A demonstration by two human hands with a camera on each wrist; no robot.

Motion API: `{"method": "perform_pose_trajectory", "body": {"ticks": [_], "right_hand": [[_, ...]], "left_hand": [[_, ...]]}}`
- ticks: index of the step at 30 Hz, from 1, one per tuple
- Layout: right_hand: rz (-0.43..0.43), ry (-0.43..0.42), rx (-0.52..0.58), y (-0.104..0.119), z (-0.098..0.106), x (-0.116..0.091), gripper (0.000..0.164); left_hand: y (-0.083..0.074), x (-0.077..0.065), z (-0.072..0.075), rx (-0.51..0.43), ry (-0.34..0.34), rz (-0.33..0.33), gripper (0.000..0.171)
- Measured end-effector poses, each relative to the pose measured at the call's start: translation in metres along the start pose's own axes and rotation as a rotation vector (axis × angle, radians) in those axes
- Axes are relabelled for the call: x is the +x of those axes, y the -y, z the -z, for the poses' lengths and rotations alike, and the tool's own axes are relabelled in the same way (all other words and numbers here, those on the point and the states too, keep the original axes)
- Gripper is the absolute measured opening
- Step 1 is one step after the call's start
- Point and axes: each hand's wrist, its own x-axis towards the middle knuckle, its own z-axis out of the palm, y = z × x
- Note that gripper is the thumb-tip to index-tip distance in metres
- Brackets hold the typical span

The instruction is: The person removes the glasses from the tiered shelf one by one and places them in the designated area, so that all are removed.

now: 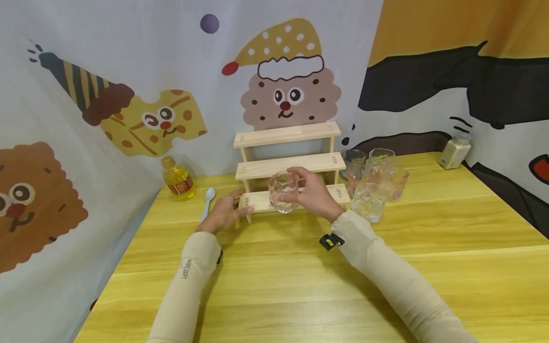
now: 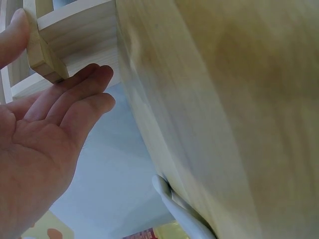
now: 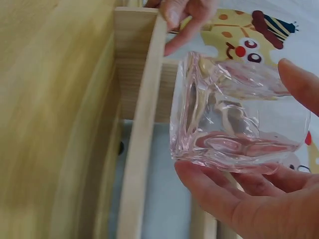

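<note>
A pinkish clear drinking glass [image 1: 283, 193] stands upright over the lowest step of a three-tier wooden shelf [image 1: 291, 164]. My right hand [image 1: 315, 195] grips this glass by its sides, thumb at the front and fingers behind, as the right wrist view also shows. At the left end of the lowest step, my left hand [image 1: 225, 212] holds the board, its thumb [image 2: 14, 40] on the top face and its fingers [image 2: 82, 97] beneath. In the right wrist view the glass's thick base is close over the board's edge.
Several clear and pinkish glasses [image 1: 371, 202] cluster right of the shelf. A spoon [image 1: 208, 200] and an oil bottle [image 1: 179, 181] are at the left. A small jar [image 1: 456, 151] stands at the back right of the wooden table [image 1: 279, 286]. A printed curtain [image 1: 163, 47] hangs behind.
</note>
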Motion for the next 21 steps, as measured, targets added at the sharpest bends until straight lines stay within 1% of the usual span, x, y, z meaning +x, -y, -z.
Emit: {"method": "perform_pose_trajectory", "body": {"ticks": [7, 13, 17, 21], "right_hand": [[0.026, 0.006, -0.04, 0.007, 0.018, -0.013, 0.08], [0.027, -0.001, -0.097, 0.0, 0.034, -0.022, 0.079], [0.039, -0.02, -0.117, -0.006, 0.049, -0.028, 0.078], [0.019, -0.051, -0.139, -0.008, 0.07, -0.036, 0.077]], "left_hand": [[-0.001, -0.002, 0.0, -0.013, -0.001, -0.009, 0.075], [0.0, -0.003, 0.0, -0.017, -0.001, -0.031, 0.075], [0.001, -0.002, 0.0, -0.016, 0.002, -0.035, 0.075], [-0.001, -0.004, 0.002, -0.017, 0.005, -0.031, 0.075]]}}
